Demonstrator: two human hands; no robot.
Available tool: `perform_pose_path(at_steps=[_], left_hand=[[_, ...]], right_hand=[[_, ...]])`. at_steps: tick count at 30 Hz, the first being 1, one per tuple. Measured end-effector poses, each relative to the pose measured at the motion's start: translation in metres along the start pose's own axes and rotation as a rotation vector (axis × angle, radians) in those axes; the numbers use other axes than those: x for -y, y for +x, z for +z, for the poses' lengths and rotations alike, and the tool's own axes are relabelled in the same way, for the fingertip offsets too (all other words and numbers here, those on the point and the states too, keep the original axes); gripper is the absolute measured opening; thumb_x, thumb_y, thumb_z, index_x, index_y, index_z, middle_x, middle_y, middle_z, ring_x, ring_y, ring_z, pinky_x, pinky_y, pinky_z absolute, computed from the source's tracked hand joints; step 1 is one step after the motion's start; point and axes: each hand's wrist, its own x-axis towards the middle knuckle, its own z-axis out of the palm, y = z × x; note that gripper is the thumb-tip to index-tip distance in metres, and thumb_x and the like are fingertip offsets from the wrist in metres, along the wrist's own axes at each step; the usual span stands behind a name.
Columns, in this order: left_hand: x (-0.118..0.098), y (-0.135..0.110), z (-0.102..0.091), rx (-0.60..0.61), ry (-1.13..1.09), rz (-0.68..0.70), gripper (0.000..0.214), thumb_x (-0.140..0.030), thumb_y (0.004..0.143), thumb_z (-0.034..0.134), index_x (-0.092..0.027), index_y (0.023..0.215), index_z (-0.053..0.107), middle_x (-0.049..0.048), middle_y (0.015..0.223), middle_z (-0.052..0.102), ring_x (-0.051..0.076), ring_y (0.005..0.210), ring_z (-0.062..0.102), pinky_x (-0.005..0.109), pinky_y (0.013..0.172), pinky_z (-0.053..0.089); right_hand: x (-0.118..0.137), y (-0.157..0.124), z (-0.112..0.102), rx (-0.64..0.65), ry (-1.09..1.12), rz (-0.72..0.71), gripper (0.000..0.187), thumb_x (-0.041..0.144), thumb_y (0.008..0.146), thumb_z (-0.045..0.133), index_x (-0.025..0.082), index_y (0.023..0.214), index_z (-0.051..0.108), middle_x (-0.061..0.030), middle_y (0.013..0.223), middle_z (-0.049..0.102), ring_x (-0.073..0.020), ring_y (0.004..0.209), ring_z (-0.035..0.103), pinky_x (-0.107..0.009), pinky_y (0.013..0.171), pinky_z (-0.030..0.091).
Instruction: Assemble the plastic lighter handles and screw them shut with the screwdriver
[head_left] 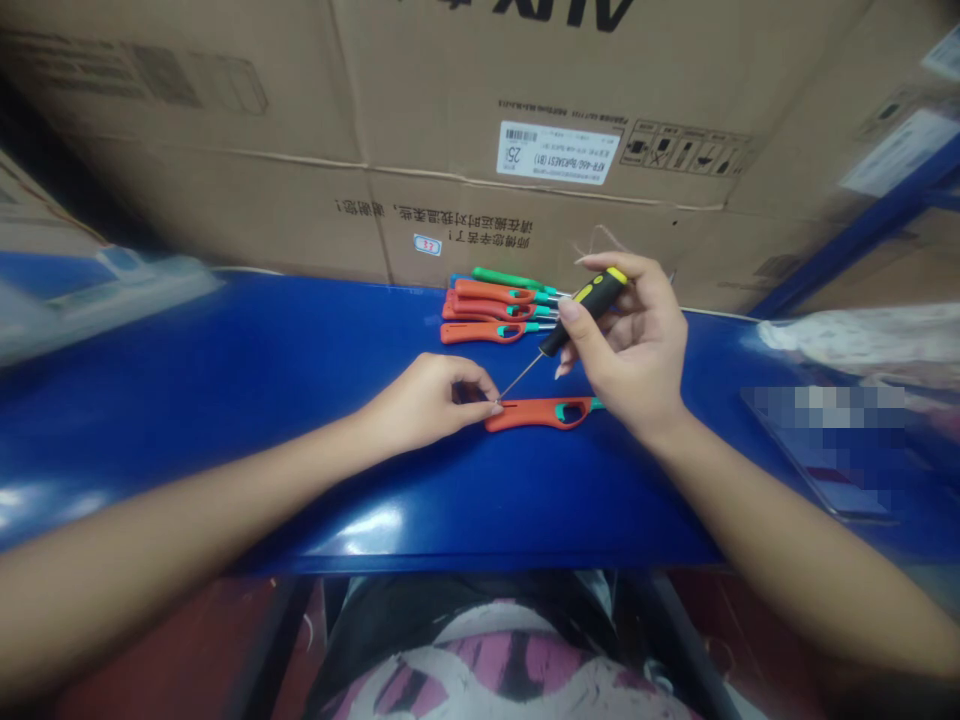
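Note:
My right hand (637, 345) is wrapped round the black and yellow handle of a screwdriver (585, 310). The thin shaft slants down to the left, its tip meeting the fingertips of my left hand (442, 405). Thumb and forefinger of that hand are pinched at the tip, beside the butt end of an orange lighter (525, 413). Whatever small thing they may hold is too tiny to make out. This long-necked lighter lies flat on the blue table, its teal trigger to the right and its nozzle partly behind my right hand.
Beyond my hands, several orange lighters (480, 332) and a green lighter (510, 277) lie in a row. A large cardboard box (285, 200) stands along the table's back edge. At right are a flat phone-like device (817, 470) and a whitish bag (862, 340). The blue table (225, 370) reflects light.

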Motion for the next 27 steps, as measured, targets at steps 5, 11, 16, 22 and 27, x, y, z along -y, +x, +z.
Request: perform_pose_path(at_steps=[5, 11, 16, 22, 27], left_hand=[[0.0006, 0.0001, -0.0005, 0.008, 0.01, -0.026, 0.01, -0.029, 0.084, 0.072, -0.02, 0.085, 0.077, 0.0011, 0.088, 0.078, 0.017, 0.08, 0.07, 0.027, 0.075, 0.05], [0.001, 0.0006, -0.0002, 0.007, 0.008, -0.036, 0.009, -0.028, 0.084, 0.073, -0.02, 0.084, 0.077, 0.0002, 0.087, 0.078, 0.016, 0.078, 0.07, 0.026, 0.072, 0.049], [0.0012, 0.0007, -0.0003, 0.008, 0.005, -0.041, 0.01, -0.029, 0.084, 0.073, -0.02, 0.084, 0.077, 0.0002, 0.087, 0.078, 0.016, 0.078, 0.07, 0.026, 0.073, 0.049], [0.0016, 0.001, 0.0008, 0.006, 0.002, -0.036, 0.01, -0.03, 0.083, 0.073, -0.02, 0.084, 0.077, 0.0008, 0.087, 0.078, 0.017, 0.08, 0.07, 0.027, 0.074, 0.05], [0.002, 0.0008, 0.0013, 0.004, -0.004, -0.02, 0.009, -0.029, 0.083, 0.074, -0.021, 0.084, 0.078, 0.001, 0.088, 0.078, 0.017, 0.081, 0.07, 0.027, 0.075, 0.05]], right_hand=[[-0.0002, 0.0002, 0.0004, -0.009, -0.001, -0.001, 0.035, 0.053, 0.094, 0.062, 0.034, 0.122, 0.051, -0.0002, 0.088, 0.059, -0.0115, 0.053, 0.062, -0.027, 0.041, 0.055], [0.0026, 0.0011, 0.0011, -0.022, 0.011, 0.025, 0.038, 0.056, 0.091, 0.064, 0.033, 0.118, 0.052, -0.0001, 0.086, 0.059, -0.0101, 0.05, 0.06, -0.025, 0.04, 0.055], [0.005, 0.0014, 0.002, -0.043, 0.035, 0.041, 0.037, 0.051, 0.089, 0.069, 0.032, 0.116, 0.053, 0.0002, 0.087, 0.059, -0.0093, 0.048, 0.059, -0.026, 0.039, 0.055], [0.0048, -0.0015, 0.0013, -0.016, 0.022, 0.026, 0.038, 0.052, 0.091, 0.066, 0.034, 0.121, 0.054, -0.0008, 0.087, 0.06, -0.0131, 0.056, 0.064, -0.026, 0.041, 0.056], [0.0062, -0.0064, -0.0021, 0.018, -0.018, -0.016, 0.04, 0.047, 0.095, 0.061, 0.033, 0.132, 0.053, -0.0047, 0.098, 0.062, -0.0197, 0.074, 0.069, -0.036, 0.056, 0.065]])
